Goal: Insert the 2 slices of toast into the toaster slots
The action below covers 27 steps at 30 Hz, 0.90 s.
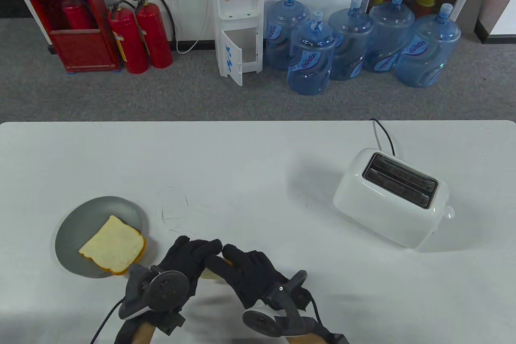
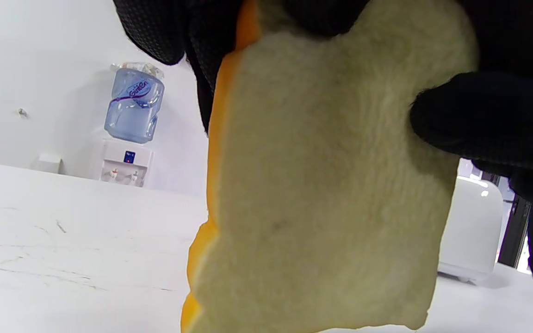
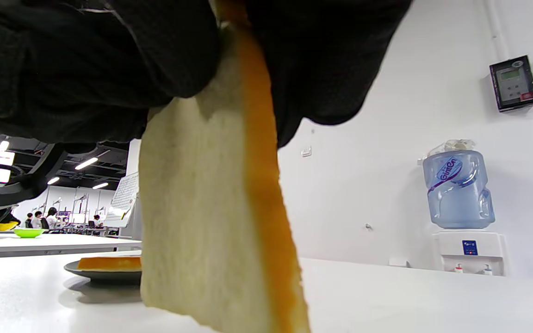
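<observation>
In the table view, gloved fingers hide nearly all the held toast slice.

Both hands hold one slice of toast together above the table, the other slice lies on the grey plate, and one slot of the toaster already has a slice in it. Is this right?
Not quite: the table view shows both slots of the toaster empty. The rest stands: left hand and right hand hold one slice together, the other slice lies on the grey plate.

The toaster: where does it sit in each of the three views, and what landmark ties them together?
Table view: the toaster stands on the table's right side, slots up and empty.
Left wrist view: only its white side shows at right, behind the held toast slice.
Right wrist view: not in it.
Shared landmark: the water dispenser against the wall.
</observation>
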Each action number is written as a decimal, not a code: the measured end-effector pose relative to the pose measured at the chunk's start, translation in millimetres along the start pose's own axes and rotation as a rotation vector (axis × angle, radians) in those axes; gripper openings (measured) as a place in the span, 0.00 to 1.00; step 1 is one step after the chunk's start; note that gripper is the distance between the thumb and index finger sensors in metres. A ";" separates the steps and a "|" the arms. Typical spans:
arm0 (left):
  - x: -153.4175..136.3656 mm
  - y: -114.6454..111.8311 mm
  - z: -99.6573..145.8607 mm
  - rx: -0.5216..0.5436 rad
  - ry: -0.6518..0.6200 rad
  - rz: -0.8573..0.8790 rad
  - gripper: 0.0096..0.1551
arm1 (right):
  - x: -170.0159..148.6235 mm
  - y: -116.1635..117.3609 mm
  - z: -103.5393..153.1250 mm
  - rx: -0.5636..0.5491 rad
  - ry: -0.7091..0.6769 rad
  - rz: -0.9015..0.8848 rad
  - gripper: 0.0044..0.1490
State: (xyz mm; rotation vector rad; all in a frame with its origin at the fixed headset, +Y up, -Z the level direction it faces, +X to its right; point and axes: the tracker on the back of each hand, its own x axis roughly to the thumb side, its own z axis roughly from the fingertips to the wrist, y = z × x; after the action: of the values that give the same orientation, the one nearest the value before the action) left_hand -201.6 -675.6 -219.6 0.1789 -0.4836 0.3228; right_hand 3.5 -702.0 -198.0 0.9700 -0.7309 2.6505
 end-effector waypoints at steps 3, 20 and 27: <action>0.3 -0.8 0.6 0.013 -0.005 0.013 0.30 | -3.2 -1.6 0.2 -0.010 0.012 -0.009 0.42; -1.4 -5.4 1.4 0.035 -0.032 0.083 0.32 | -7.0 -8.3 -1.7 -0.062 0.049 -0.009 0.37; -1.4 -0.3 2.0 0.060 -0.037 0.081 0.28 | -3.7 -12.8 -1.3 -0.077 0.029 -0.076 0.39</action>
State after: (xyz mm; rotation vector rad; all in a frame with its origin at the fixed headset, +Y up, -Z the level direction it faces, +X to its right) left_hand -203.5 -676.8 -218.5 0.2247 -0.5194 0.4145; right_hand 10.4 -690.6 -196.4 0.9180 -0.7677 2.5464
